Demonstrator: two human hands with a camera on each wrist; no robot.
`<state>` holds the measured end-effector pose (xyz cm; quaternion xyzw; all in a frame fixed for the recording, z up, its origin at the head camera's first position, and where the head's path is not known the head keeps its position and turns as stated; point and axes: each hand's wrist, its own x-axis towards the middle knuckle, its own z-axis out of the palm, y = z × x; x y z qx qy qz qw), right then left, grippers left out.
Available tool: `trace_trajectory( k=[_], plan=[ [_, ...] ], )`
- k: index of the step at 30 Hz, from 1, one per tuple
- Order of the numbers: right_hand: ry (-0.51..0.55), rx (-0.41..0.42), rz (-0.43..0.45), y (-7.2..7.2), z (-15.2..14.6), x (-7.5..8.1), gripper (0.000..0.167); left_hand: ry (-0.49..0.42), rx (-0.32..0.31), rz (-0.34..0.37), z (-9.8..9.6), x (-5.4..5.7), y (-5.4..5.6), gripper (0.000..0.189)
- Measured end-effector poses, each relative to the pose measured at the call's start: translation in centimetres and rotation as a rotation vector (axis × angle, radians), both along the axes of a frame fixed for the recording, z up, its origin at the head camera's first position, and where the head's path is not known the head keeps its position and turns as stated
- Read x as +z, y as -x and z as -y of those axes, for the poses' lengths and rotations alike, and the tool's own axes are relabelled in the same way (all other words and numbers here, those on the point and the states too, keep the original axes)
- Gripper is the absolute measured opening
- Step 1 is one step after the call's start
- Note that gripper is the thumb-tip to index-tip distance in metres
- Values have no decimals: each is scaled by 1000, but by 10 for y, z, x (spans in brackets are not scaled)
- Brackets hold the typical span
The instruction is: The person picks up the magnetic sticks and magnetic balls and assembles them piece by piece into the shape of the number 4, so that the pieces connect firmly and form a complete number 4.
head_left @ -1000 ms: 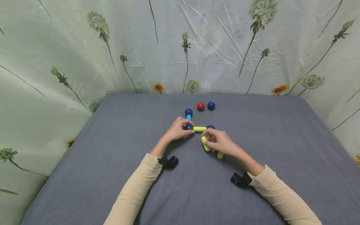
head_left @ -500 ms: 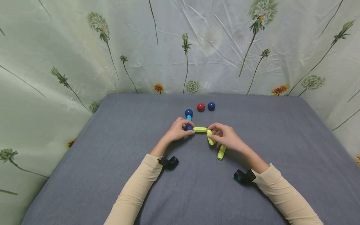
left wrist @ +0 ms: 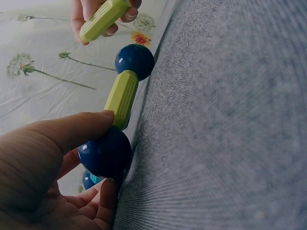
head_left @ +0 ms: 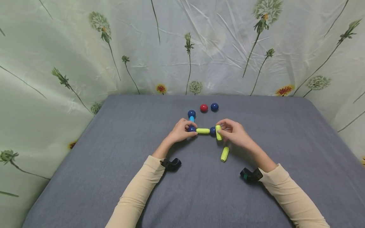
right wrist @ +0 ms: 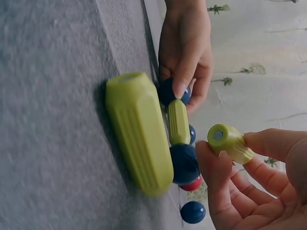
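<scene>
My left hand (head_left: 180,131) grips a dark blue ball (left wrist: 106,153) between thumb and fingers. From that ball a yellow-green ribbed magnetic rod (head_left: 203,130) runs right to a second blue ball (left wrist: 135,61). A light blue rod (head_left: 191,119) leads away from the gripped ball to another blue ball (head_left: 191,113) behind it. My right hand (head_left: 236,134) pinches a separate yellow-green magnetic rod (right wrist: 230,143), raised beside the right-end ball; a grey metal disc shows in its end. A loose yellow-green rod (head_left: 225,154) lies on the cloth just below the right hand.
A red ball (head_left: 203,108) and a blue ball (head_left: 214,107) lie side by side behind the joined pieces. Grey cloth (head_left: 114,152) covers the surface, and a flower-printed curtain (head_left: 159,63) hangs along its back edge.
The right hand has moved right and away from me with its rod, which now stands at the far side of the right-end ball. The loose rod has come into full view. Left hand unmoved.
</scene>
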<state>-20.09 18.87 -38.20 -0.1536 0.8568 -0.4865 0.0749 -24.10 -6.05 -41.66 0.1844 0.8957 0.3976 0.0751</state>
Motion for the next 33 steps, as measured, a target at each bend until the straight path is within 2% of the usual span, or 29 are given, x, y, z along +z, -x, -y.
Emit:
trace_trajectory(
  k=[16, 26, 33],
  plan=[
    [55, -68, -9, 19, -12, -6, 32, 15, -8, -10, 1, 0, 1, 26],
    [67, -108, 46, 31, -15, -11, 37, 3, -9, -10, 1, -1, -1, 26],
    [146, -108, 94, 39, -13, -14, 40, -10, -5, -13, 1, 0, -1, 26]
  ],
)
